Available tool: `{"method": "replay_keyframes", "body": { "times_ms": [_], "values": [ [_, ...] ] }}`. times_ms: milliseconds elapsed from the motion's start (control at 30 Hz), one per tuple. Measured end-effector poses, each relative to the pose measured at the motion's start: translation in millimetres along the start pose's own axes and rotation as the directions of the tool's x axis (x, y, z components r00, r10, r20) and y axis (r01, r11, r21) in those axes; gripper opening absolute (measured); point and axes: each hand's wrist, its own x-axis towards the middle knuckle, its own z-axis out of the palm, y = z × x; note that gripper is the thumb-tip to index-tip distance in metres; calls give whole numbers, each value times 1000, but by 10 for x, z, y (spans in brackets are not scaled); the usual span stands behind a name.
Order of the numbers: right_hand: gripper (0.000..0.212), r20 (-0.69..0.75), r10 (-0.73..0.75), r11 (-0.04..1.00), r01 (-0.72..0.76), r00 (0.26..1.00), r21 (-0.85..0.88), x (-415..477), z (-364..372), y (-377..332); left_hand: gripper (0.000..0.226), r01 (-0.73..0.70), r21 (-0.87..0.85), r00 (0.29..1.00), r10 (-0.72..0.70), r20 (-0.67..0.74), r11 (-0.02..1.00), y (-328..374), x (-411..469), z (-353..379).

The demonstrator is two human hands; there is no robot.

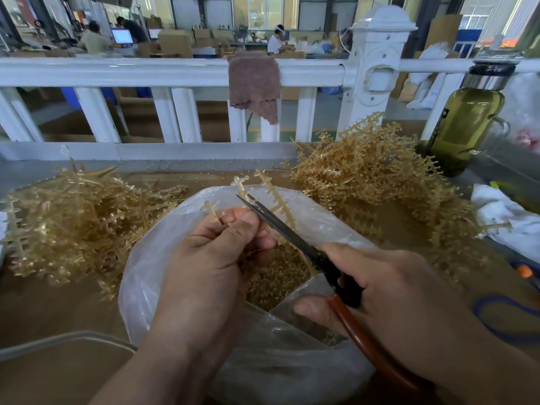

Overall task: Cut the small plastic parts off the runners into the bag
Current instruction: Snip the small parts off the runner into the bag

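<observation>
The left hand (210,252) had its fingers curled and pinched a few amber runners (277,200) against the thumb, holding them upright over the mouth of the bag. The right hand (388,287) was wrapped around the red-brown handles of a pair of scissors (295,235), thumb on the near handle. The dark blades pointed up and to the left, and their tips met one of the held runners just above the left fingers. Whether the blades were fully together there could not be told.

Under both hands stood a clear plastic bag (140,273), its mouth rolled wide open. It held a deep layer of small cut parts (274,282) of the same amber colour, piled across the bottom.

The bag sat on a brown cardboard surface (58,311). To its left lay a loose heap of runners (73,220), and to its right a taller, denser heap (365,176). At the right edge lay crumpled white material (502,217), with a blue loop (502,320) nearer the right wrist.

Behind the right heap stood a glass bottle (464,124) with a steel cap and a handle, filled with yellow-green liquid. A white railing (146,71) ran across the back, and a brownish cloth (254,83) hung over its top rail.
</observation>
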Motion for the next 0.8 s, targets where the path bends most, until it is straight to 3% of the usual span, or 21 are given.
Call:
{"method": "replay_keyframes", "body": {
  "times_ms": [300,800],
  "values": [
    [64,5,30,998,-30,1000,-50,6,18,-32,4,-9,-8,1000,9,-7,1000,-4,-7,10],
    [81,115,48,996,-39,992,-76,2,19,-94,7,-27,-9,997,26,-67,1000,18,-19,33]
  ]
}}
